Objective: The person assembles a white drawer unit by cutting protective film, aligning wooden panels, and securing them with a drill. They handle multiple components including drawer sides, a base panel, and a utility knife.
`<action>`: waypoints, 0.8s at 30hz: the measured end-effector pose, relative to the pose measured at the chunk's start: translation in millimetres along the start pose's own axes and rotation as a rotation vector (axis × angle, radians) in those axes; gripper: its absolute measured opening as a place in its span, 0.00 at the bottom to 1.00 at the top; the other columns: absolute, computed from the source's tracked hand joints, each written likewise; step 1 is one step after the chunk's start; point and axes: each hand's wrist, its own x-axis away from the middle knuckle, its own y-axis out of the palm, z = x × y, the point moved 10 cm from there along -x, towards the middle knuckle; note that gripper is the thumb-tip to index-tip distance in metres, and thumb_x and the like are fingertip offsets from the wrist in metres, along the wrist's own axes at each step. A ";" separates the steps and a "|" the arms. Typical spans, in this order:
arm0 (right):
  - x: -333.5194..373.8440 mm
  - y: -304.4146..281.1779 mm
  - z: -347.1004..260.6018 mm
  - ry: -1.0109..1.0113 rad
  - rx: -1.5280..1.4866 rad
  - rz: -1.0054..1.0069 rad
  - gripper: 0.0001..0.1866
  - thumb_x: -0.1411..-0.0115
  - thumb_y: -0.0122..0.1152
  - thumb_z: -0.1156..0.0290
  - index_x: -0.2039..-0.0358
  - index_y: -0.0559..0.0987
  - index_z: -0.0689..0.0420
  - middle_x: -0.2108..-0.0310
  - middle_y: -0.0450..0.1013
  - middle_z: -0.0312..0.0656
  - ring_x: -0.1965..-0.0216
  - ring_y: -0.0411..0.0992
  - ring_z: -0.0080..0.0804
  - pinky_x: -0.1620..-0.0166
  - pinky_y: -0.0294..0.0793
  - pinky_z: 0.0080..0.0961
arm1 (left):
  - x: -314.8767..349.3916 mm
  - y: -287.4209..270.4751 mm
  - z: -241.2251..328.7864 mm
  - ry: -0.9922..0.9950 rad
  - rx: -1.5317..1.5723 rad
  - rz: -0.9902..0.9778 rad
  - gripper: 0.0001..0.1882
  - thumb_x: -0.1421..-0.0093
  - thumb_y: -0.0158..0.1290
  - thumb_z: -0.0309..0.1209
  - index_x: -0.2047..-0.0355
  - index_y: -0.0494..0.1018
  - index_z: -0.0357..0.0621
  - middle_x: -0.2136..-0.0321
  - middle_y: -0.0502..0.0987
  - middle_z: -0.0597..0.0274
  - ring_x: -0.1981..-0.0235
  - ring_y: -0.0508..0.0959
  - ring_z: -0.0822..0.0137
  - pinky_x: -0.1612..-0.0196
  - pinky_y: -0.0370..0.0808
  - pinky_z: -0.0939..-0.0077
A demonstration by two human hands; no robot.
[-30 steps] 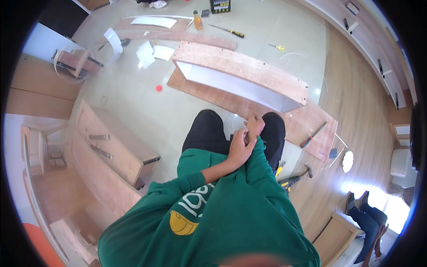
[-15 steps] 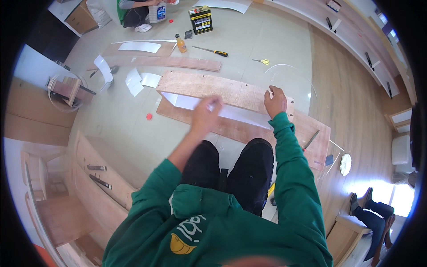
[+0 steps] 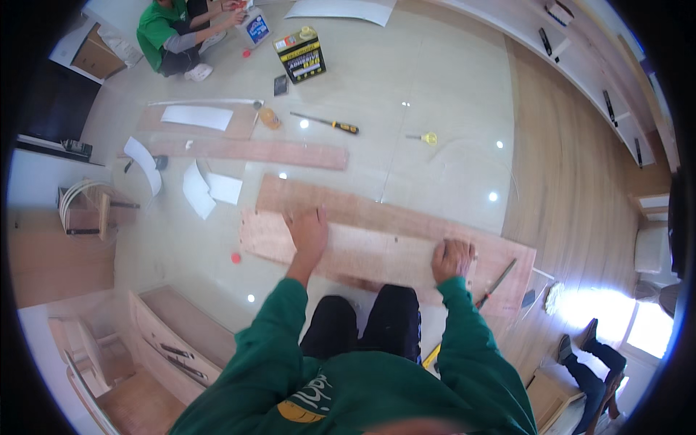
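Observation:
A long plywood box (image 3: 377, 254) lies across the floor in front of my knees, a pale wooden face upward. My left hand (image 3: 309, 235) is on its left part, fingers bent over the far edge. Near its right end my right hand (image 3: 454, 261) grips the same edge, with the fingers curled. Beyond and under the box is a wider reddish plywood board (image 3: 377, 217), reaching out to the right. On that board's right part rests a file-like tool (image 3: 500, 279) with a reddish handle.
A yellow-handled screwdriver (image 3: 337, 127), yellow scissors (image 3: 428, 138), an adhesive can (image 3: 301, 58) and an orange bottle (image 3: 269, 118) are farther off. White sheet pieces (image 3: 210, 188) and plywood strips (image 3: 290, 154) lie left. Another person (image 3: 170, 36) crouches at the far left, holding a white jug (image 3: 254, 29).
The box has tipped, so its white inside no longer shows. Both hands, apart from each other, have come down onto its far edge. My view has shifted.

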 end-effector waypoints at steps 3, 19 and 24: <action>-0.8 6.2 4.3 0.048 -0.025 -0.077 0.12 0.44 0.52 0.67 0.69 0.81 0.60 0.68 0.76 0.45 0.60 0.70 0.44 0.46 0.59 0.48 | -9.0 10.0 -7.7 -0.134 -0.087 -0.117 0.25 0.33 0.38 0.45 0.70 0.80 0.41 0.69 0.80 0.49 0.58 0.76 0.50 0.34 0.44 0.42; -24.9 20.2 -3.6 0.106 -0.002 -0.318 0.13 0.46 0.46 0.64 0.70 0.77 0.58 0.65 0.73 0.47 0.58 0.68 0.46 0.44 0.54 0.51 | -21.1 7.7 -4.6 -0.254 0.009 -0.271 0.15 0.40 0.46 0.39 0.66 0.79 0.45 0.67 0.80 0.58 0.53 0.71 0.54 0.34 0.39 0.40; -23.5 20.3 -0.5 0.109 -0.001 -0.302 0.13 0.46 0.48 0.63 0.69 0.78 0.57 0.63 0.73 0.46 0.56 0.68 0.47 0.44 0.55 0.49 | -24.7 -3.8 0.3 -0.213 -0.008 -0.214 0.14 0.41 0.47 0.38 0.65 0.79 0.44 0.65 0.80 0.58 0.55 0.72 0.53 0.34 0.41 0.37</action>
